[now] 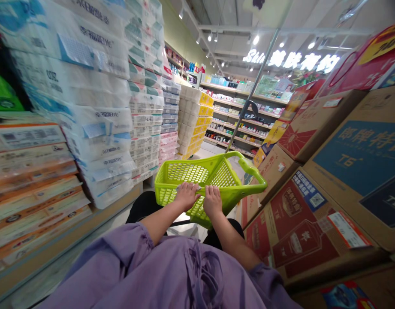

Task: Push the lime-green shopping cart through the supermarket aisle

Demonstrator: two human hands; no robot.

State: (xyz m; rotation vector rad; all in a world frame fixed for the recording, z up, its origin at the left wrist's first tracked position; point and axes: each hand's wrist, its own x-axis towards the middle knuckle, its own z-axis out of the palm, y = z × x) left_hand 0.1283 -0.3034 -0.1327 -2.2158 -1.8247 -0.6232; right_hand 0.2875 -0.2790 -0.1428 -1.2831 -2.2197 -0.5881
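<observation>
A lime-green plastic shopping basket with perforated walls sits in front of me at lap height, its handle sticking out to the right. My left hand is closed over the middle of its near rim. Just to the right, my right hand grips the same rim, fingers curled over to the inside. A small whitish piece shows at the rim by my left fingers; I cannot make out what it is. Inside, a divider crosses the basket, and the near wall hides part of its bottom.
Tall stacks of wrapped tissue packs line the left side, with orange-edged packs nearer. Large cartons are piled close on the right. A slanting metal pole rises beyond the basket. Shelves of small goods stand at the back.
</observation>
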